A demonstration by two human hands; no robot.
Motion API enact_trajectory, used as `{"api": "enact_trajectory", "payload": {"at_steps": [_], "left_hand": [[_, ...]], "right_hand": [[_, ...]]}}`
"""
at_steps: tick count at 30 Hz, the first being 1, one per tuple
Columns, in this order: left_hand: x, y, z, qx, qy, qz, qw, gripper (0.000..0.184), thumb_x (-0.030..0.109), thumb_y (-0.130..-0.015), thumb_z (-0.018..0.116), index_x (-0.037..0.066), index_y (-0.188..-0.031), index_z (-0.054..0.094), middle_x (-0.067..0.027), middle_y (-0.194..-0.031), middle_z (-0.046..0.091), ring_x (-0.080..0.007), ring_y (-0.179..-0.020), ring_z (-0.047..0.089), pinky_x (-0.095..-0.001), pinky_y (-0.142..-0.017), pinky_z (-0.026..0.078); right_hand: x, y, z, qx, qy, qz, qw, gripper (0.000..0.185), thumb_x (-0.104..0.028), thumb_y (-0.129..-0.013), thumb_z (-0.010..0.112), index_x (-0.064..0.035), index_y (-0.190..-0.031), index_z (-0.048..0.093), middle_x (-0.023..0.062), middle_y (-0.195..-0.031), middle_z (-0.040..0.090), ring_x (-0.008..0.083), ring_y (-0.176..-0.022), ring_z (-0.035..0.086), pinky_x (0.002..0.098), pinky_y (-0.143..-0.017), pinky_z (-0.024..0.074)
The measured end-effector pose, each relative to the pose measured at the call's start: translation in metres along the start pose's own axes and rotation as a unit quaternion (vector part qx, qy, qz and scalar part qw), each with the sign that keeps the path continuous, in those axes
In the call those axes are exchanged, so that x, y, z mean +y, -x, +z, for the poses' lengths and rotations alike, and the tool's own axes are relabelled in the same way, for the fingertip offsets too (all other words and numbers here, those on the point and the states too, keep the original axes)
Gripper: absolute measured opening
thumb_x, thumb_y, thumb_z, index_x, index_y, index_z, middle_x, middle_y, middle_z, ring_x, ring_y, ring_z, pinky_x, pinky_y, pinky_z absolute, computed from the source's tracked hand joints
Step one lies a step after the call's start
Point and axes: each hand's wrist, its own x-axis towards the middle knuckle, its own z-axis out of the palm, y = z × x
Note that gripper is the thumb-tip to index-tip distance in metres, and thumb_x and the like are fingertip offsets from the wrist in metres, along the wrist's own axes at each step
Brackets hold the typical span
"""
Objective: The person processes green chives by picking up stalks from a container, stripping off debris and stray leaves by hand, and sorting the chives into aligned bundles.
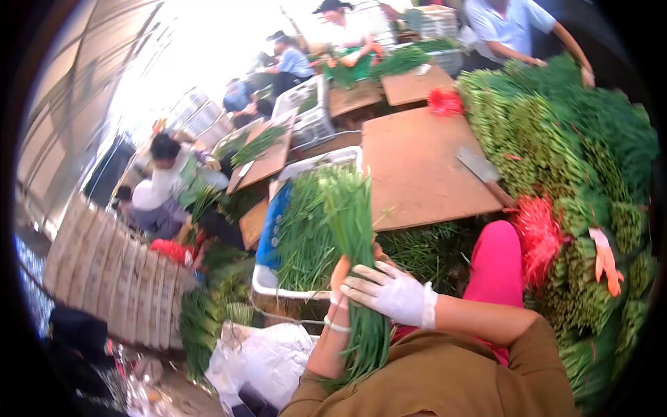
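A long bunch of green chives (358, 229) stands upright in front of my chest, its pale ends pointing away and its dark leaves hanging over my lap. My left hand (340, 274), in an orange glove, is closed round the bunch from the left, and its fingers are partly hidden. Across the front of the stems lies my right hand (389, 293) in a white glove, with its fingers wrapped on them. Just beyond, a white crate (288, 292) with blue lining holds loose chives (302, 233).
A cleaver (479, 165) lies on a wooden board (424, 167). Red string (536, 240) hangs beside stacked chive bundles (556, 139) at right. An orange glove (606, 263) rests there. A slatted crate (114, 271) leans at left. Several people work farther off.
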Motion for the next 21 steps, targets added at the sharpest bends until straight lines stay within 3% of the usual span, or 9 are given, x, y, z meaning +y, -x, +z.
{"api": "enact_trajectory", "payload": {"at_steps": [2,3,7,13,14,17,19,20,21], "left_hand": [[-0.001,0.0,-0.004,-0.065,0.038,-0.038,0.996,0.042,0.031,-0.089,0.052,0.005,-0.122,0.048,-0.0101,-0.102,0.058,-0.0241,-0.092,0.056,-0.0404,-0.083,0.048],[0.0,0.004,0.004,-0.001,-0.038,-0.018,0.999,0.041,0.03,-0.086,0.057,0.005,-0.118,0.049,-0.0091,-0.092,0.057,-0.0226,-0.083,0.055,-0.038,-0.079,0.047],[0.009,0.003,-0.028,-0.064,-0.013,-0.029,0.997,0.041,0.024,-0.085,0.059,0.005,-0.119,0.047,-0.0061,-0.09,0.055,-0.0162,-0.078,0.055,-0.0327,-0.071,0.049],[0.057,0.032,-0.054,-0.001,-0.03,-0.077,0.997,0.039,0.028,-0.084,0.057,0.008,-0.117,0.05,-0.0079,-0.08,0.06,-0.0237,-0.064,0.06,-0.0372,-0.054,0.049],[0.06,0.041,-0.05,0.103,-0.069,-0.031,0.992,0.039,0.025,-0.081,0.059,0.006,-0.114,0.053,-0.0088,-0.081,0.062,-0.0234,-0.064,0.061,-0.035,-0.057,0.051],[0.082,0.05,-0.036,0.085,-0.3,0.019,0.95,0.037,0.021,-0.079,0.061,0.002,-0.111,0.055,-0.0094,-0.081,0.063,-0.0214,-0.066,0.062,-0.0322,-0.061,0.052],[0.087,0.056,-0.024,0.094,-0.316,0.016,0.944,0.037,0.016,-0.076,0.061,-0.001,-0.109,0.055,-0.0102,-0.081,0.063,-0.0191,-0.066,0.061,-0.0303,-0.063,0.052],[0.086,0.056,-0.023,0.09,-0.316,0.019,0.944,0.037,0.016,-0.076,0.062,-0.001,-0.108,0.055,-0.0105,-0.081,0.063,-0.0188,-0.066,0.061,-0.0302,-0.062,0.052],[0.084,0.057,-0.023,0.088,-0.315,0.023,0.945,0.038,0.016,-0.076,0.062,-0.001,-0.108,0.054,-0.0108,-0.081,0.063,-0.0185,-0.066,0.061,-0.0301,-0.062,0.052]], "right_hand": [[-0.005,0.006,0.006,0.0,0.02,-0.009,1.0,0.051,-0.016,-0.08,0.049,-0.0167,-0.131,0.048,0.0024,-0.131,0.049,0.0234,-0.125,0.044,0.0422,-0.101,0.0351],[-0.008,0.008,0.01,0.001,0.032,-0.011,0.999,0.052,-0.016,-0.08,0.049,-0.0169,-0.132,0.047,0.0022,-0.131,0.049,0.0233,-0.124,0.044,0.042,-0.101,0.0356],[-0.015,0.016,0.013,-0.051,-0.012,-0.028,0.998,0.057,-0.015,-0.08,0.052,-0.0157,-0.136,0.042,0.0044,-0.131,0.048,0.0242,-0.122,0.046,0.0413,-0.094,0.041],[0.0,0.035,0.028,-0.02,-0.127,0.031,0.991,0.058,-0.007,-0.077,0.053,-0.0109,-0.134,0.042,0.0122,-0.116,0.059,0.0284,-0.102,0.059,0.0378,-0.086,0.0478],[0.003,0.041,0.029,-0.028,-0.14,0.047,0.989,0.057,-0.007,-0.078,0.053,-0.0096,-0.133,0.043,0.0134,-0.113,0.06,0.0294,-0.098,0.06,0.0378,-0.084,0.0487],[0.028,0.029,-0.021,-0.329,-0.146,0.214,0.908,0.053,-0.005,-0.076,0.054,-0.0062,-0.129,0.046,0.0153,-0.107,0.062,0.0318,-0.092,0.061,0.0397,-0.081,0.05],[0.088,0.033,-0.038,0.083,-0.074,0.11,0.988,0.055,-0.007,-0.078,0.055,-0.0066,-0.132,0.045,0.0162,-0.125,0.055,0.0262,-0.111,0.056,0.0364,-0.094,0.0465],[0.121,0.027,-0.059,0.235,-0.378,0.2,0.873,0.053,-0.012,-0.083,0.051,-0.0084,-0.136,0.041,0.0117,-0.134,0.047,0.0227,-0.12,0.048,0.0348,-0.096,0.044],[0.153,0.021,-0.081,0.436,-0.612,0.177,0.636,0.052,-0.017,-0.088,0.047,-0.0103,-0.139,0.038,0.0073,-0.143,0.039,0.0193,-0.129,0.04,0.0331,-0.099,0.0415]]}}
